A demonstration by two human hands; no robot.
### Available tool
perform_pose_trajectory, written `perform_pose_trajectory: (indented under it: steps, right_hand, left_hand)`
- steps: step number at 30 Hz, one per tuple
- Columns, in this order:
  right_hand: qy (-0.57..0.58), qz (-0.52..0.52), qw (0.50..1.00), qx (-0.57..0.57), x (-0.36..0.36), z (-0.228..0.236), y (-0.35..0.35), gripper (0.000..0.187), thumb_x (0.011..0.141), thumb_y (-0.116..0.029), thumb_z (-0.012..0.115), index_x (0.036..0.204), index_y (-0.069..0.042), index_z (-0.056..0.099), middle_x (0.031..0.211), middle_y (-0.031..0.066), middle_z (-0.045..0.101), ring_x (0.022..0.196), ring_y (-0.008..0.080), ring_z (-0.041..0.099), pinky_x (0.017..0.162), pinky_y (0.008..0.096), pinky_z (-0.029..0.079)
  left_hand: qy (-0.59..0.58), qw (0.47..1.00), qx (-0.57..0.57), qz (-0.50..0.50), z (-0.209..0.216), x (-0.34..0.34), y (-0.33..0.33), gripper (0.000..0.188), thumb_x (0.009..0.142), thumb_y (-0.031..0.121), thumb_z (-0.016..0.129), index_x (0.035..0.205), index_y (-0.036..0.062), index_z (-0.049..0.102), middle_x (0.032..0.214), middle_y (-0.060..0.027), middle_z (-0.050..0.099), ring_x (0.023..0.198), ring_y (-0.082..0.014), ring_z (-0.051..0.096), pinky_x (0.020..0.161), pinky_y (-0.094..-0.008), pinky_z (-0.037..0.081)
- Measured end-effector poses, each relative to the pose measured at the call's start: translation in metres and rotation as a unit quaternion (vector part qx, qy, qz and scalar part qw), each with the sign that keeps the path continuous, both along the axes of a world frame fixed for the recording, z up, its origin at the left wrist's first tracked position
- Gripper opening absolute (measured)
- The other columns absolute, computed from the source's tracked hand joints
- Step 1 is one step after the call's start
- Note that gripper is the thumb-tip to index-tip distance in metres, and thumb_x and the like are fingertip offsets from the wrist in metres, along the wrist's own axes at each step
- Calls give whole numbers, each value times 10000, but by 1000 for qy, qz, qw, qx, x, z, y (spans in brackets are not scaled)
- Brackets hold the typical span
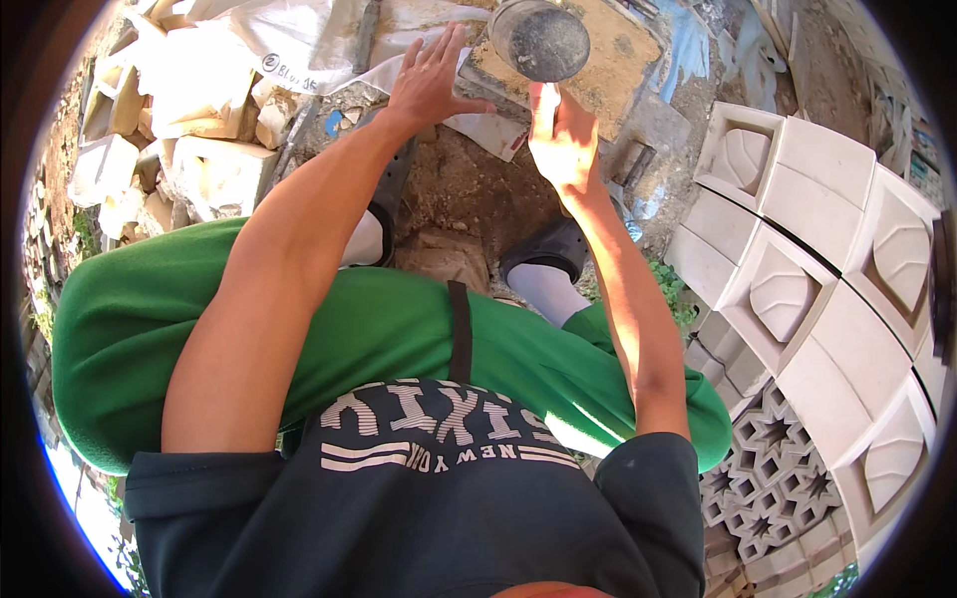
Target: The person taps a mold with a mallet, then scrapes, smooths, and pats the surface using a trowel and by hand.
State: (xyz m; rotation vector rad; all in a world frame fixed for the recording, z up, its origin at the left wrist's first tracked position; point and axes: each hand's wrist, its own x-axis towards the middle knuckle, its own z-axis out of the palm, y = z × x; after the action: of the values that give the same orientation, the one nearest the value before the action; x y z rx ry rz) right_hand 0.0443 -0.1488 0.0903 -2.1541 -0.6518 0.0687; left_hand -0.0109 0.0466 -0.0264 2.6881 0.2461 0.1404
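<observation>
My left hand (pixel 431 85) is open, its fingers stretched out and the thumb apart, over the edge of a pale plastic sheet (pixel 299 45). My right hand (pixel 566 140) is closed, with the thumb laid straight along the top. What it grips, if anything, is hidden by the fingers. Just beyond its thumb is a round, dark grey bowl-shaped vessel (pixel 543 42) with a dusty surface. Beneath the vessel lies a square board (pixel 620 60) covered in yellowish, sandy dust.
Stacked pale moulded blocks (pixel 812 164) with leaf-shaped recesses stand on the right, above a star-patterned lattice block (pixel 773 473). Broken pale blocks (pixel 204 90) are heaped at the far left. My dark clogs (pixel 546 251) rest on bare soil (pixel 454 189) between them and the board.
</observation>
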Motion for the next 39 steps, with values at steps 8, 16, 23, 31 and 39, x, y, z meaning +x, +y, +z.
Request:
perform_pose_trajectory:
  steps: [8,16,23,31,39]
  right_hand:
    - [86,-13,995,-43,6,5,-26,596,1022,-503,523,787,32,640,602,225,599,582,358,655,551,455,484]
    - [72,-17,997,-32,8,9,-33,559,1012,-477,573,766,20,647,635,212,609,526,313,588,540,442,474]
    - [62,-6,996,-59,0,1,-54,603,1033,-546,490,900,15,669,598,156,550,588,212,537,604,404,473]
    - [87,-14,995,-41,0,12,-61,559,1029,-499,517,861,16,658,607,188,567,578,246,569,590,401,472]
    - [139,-8,969,-205,11,14,-78,660,1020,-577,488,837,43,619,628,215,560,583,306,537,617,448,471]
  left_hand:
    - [-75,997,-15,-24,6,6,-5,1299,668,774,740,1585,35,193,1636,-168,269,1505,-298,278,1257,-473,163]
    - [-78,996,-6,-44,16,5,-11,1263,680,757,746,1580,41,224,1635,-171,273,1512,-297,261,1253,-473,154]
    - [-115,992,10,-46,16,8,-15,1238,692,758,738,1563,16,265,1627,-196,276,1520,-299,245,1252,-479,145]
    - [-118,991,36,-54,17,4,-14,1220,698,762,730,1545,-1,295,1618,-211,289,1520,-309,243,1250,-496,134]
    - [-86,994,39,-57,31,7,-27,1168,719,728,740,1525,-13,334,1610,-214,309,1526,-306,233,1247,-496,114]
